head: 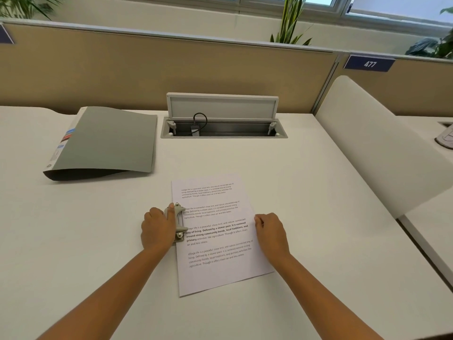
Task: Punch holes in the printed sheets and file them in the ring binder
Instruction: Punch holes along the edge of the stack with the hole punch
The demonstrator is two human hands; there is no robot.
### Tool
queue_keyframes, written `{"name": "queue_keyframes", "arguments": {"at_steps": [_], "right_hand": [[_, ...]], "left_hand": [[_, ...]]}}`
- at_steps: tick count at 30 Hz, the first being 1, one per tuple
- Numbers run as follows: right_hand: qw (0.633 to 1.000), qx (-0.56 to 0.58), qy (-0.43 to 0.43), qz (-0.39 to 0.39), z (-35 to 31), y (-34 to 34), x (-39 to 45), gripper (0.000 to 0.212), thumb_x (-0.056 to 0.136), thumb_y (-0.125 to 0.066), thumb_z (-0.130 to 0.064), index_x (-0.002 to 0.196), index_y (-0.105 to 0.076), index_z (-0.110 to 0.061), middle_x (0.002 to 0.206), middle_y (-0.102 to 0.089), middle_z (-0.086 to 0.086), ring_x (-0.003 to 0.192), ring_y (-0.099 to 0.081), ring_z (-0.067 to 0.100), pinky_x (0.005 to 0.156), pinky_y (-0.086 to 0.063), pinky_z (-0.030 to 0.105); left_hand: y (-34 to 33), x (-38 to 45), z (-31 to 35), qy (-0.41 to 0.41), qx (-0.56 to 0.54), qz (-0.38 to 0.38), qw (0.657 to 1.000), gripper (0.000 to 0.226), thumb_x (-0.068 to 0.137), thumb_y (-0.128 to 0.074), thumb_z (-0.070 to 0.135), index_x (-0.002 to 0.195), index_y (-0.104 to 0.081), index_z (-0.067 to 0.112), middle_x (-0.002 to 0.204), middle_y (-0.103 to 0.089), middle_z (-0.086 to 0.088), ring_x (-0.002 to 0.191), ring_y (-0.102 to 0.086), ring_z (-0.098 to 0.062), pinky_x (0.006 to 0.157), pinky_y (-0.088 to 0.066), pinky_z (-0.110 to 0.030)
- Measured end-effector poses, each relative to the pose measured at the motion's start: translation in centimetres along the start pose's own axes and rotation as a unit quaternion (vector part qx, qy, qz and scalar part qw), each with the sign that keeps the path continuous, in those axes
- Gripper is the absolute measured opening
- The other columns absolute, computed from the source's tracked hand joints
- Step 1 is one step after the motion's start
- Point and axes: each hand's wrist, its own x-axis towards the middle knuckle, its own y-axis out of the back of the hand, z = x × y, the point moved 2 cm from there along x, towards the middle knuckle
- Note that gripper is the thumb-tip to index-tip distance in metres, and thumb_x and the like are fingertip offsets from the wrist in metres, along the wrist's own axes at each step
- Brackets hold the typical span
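Printed sheets point(218, 241) with several text paragraphs lie on the white desk point(98, 241), slightly turned. A grey hole punch point(179, 223) sits over the middle of their left edge. My left hand point(157, 228) rests on top of the punch, palm down, covering its lever. My right hand point(269, 229) holds the sheets' right edge, its fingers curled onto the paper. The grey ring binder point(105, 143) lies closed at the far left of the desk, its labelled spine facing left.
A cable box point(223, 126) with its lid raised and a black cable inside is sunk into the desk behind the sheets. A beige partition point(171, 69) runs along the back. A white divider panel point(382, 143) bounds the desk on the right.
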Motion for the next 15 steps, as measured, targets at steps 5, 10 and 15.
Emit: {"name": "queue_keyframes", "arguments": {"at_steps": [5, 10, 15], "right_hand": [[1.000, -0.012, 0.002, -0.003, 0.0, 0.1, 0.3, 0.026, 0.097, -0.038, -0.022, 0.080, -0.056, -0.013, 0.091, -0.051, 0.006, 0.082, -0.051, 0.022, 0.067, -0.036, 0.026], [0.998, -0.012, 0.065, 0.000, -1.5, 0.3, 1.6, 0.033, 0.097, -0.041, -0.021, 0.125, -0.052, -0.009, 0.128, -0.049, 0.006, 0.121, -0.043, 0.022, 0.094, -0.038, 0.028], [0.990, -0.048, 0.124, -0.046, -2.7, -0.8, 3.3, 0.038, 0.098, -0.033, -0.016, 0.134, -0.045, -0.010, 0.147, -0.037, 0.006, 0.136, -0.031, 0.021, 0.111, -0.028, 0.032]], "left_hand": [[0.1, -0.2, 0.2, 0.017, -0.008, -0.003, 1.000, 0.056, 0.092, -0.034, 0.047, 0.108, -0.048, -0.004, 0.112, -0.052, -0.023, 0.100, -0.052, -0.039, 0.079, -0.042, -0.044], [1.2, 0.2, 1.6, -0.024, 0.024, 0.054, 0.998, 0.052, 0.093, -0.036, 0.042, 0.116, -0.045, -0.003, 0.119, -0.048, -0.024, 0.104, -0.049, -0.040, 0.080, -0.042, -0.047], [1.6, 2.2, 2.8, -0.043, 0.033, 0.028, 0.998, 0.045, 0.096, -0.034, 0.035, 0.121, -0.044, -0.001, 0.127, -0.046, -0.022, 0.114, -0.045, -0.040, 0.089, -0.038, -0.049]]}}
